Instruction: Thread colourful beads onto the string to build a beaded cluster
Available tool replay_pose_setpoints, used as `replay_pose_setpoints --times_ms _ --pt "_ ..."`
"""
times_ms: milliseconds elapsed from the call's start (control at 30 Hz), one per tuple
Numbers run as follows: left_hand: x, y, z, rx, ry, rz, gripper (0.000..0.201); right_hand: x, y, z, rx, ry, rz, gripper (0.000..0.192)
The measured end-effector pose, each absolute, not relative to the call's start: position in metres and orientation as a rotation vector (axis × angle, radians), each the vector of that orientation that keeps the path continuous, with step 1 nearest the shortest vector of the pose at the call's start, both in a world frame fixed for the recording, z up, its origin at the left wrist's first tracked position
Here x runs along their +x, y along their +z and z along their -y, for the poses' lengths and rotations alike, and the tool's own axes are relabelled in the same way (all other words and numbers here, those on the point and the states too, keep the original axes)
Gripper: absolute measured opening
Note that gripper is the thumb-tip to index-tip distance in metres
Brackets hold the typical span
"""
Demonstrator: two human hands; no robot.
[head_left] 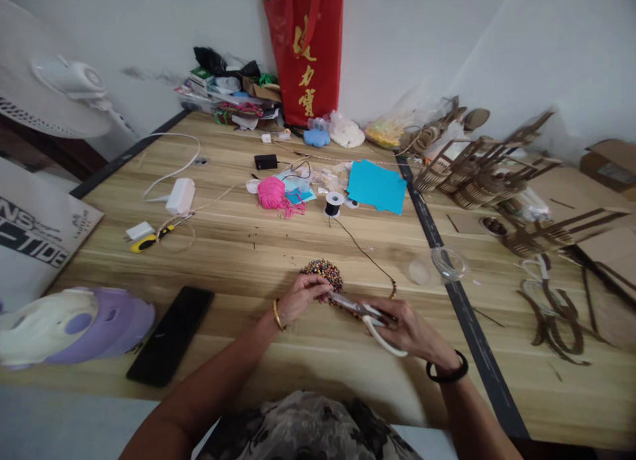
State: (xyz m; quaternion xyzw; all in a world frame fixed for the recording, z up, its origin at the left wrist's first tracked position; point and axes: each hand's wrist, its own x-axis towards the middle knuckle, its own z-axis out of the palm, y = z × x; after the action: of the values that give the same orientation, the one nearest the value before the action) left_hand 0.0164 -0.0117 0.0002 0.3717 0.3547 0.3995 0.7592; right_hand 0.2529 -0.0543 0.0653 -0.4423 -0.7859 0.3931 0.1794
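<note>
My right hand (405, 329) holds a pair of scissors (355, 305) with white handles, blades pointing left toward my left fingertips. My left hand (303, 295) is pinched closed at the near edge of a round piece of beadwork (325, 272) in mixed dark, red and yellow beads. Whatever sits between its fingertips is too small to make out. Part of the beadwork is hidden behind the hand and the blades. A black cord (362, 248) runs from a spool (332, 205) down to a few beads (394, 289) just above my right hand.
Beyond the spool lie pink yarn (271, 192) and blue sheets (377, 185). A black phone (171, 335) and a purple-and-white device (84, 327) are on the left. Clear round lids (448, 264) and small woven baskets (481, 178) stand right. A red bag (311, 56) leans at the back.
</note>
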Motion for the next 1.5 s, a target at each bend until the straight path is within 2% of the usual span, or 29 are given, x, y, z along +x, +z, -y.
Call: replay_pose_setpoints --times_ms 167,367,433,600,833,1067,1233,1500 --pt "0.017 0.003 0.012 0.787 0.86 -0.77 0.031 0.246 0.069 0.073 -1.138 1.144 2.573 0.037" --pt "0.017 0.005 0.012 0.78 0.87 -0.774 0.031 0.222 0.058 0.097 -1.239 0.774 2.806 0.049" --pt "0.017 0.005 0.012 0.789 0.871 -0.775 0.032 0.215 0.058 0.102 -1.255 0.672 2.822 0.046" --pt "0.017 0.003 0.012 0.793 0.87 -0.774 0.031 0.205 0.059 0.108 -1.234 0.517 2.855 0.022" --pt "0.016 0.003 0.013 0.806 0.862 -0.767 0.029 0.213 0.056 0.084 -1.277 0.518 2.786 0.009" --pt "0.015 0.0 0.011 0.877 0.862 -0.782 0.029 0.216 0.036 0.035 -1.629 0.428 2.545 0.017" --pt "0.015 0.0 0.011 0.9 0.867 -0.789 0.03 0.21 0.033 0.026 -1.681 0.454 2.611 0.014" --pt "0.014 -0.001 0.011 0.92 0.859 -0.799 0.03 0.202 0.029 0.026 -1.683 0.203 2.72 0.018"
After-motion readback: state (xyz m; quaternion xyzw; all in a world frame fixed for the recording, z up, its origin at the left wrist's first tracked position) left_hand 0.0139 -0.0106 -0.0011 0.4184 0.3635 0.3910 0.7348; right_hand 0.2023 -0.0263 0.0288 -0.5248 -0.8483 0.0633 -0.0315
